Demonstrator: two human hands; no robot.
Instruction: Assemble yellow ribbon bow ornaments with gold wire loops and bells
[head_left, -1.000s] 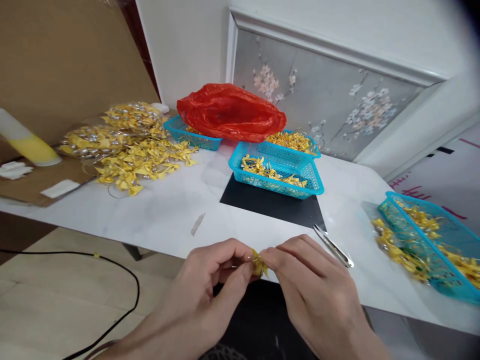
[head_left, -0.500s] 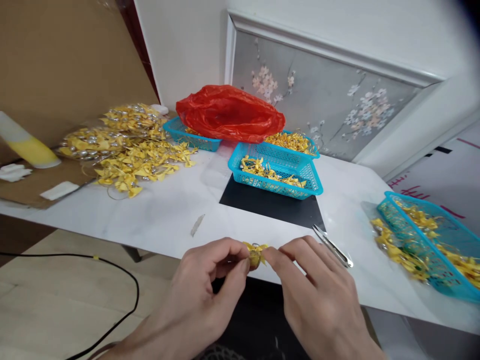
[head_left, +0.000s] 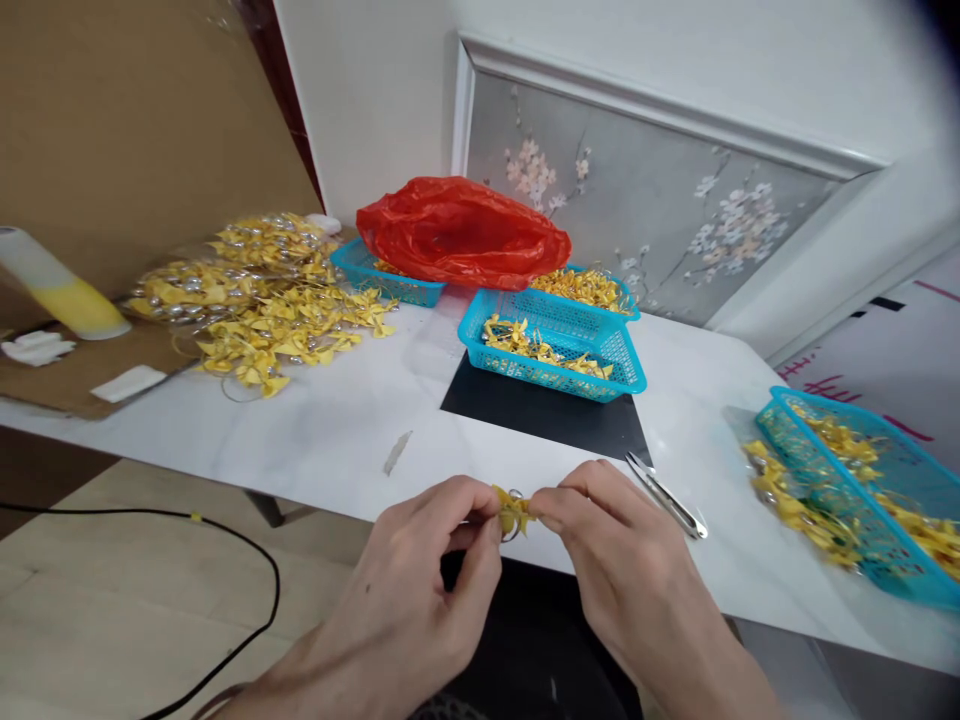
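A small yellow ribbon flower (head_left: 514, 512) with a silvery bead at its centre is held up just over the table's front edge. My left hand (head_left: 427, 580) pinches its left side between thumb and forefinger. On its right side, the thumb and fingertips of my right hand (head_left: 637, 570) are pressed together on the edge of the flower. A thin loop shows beneath the bead, partly hidden by petals. Metal thread snips (head_left: 666, 496) lie on the table beside my right hand.
Blue baskets (head_left: 555, 378) of yellow pieces stand at the back, with a red plastic bag (head_left: 461, 235) over them. Another blue basket (head_left: 885, 520) is at the right. Yellow flowers (head_left: 277, 335) are heaped at the left. A black mat (head_left: 540, 415) lies on the white table (head_left: 315, 440).
The right fingers have closed together on the flower's right side, where the forefinger reached out before. The flower has turned slightly, showing the thin loop under it.
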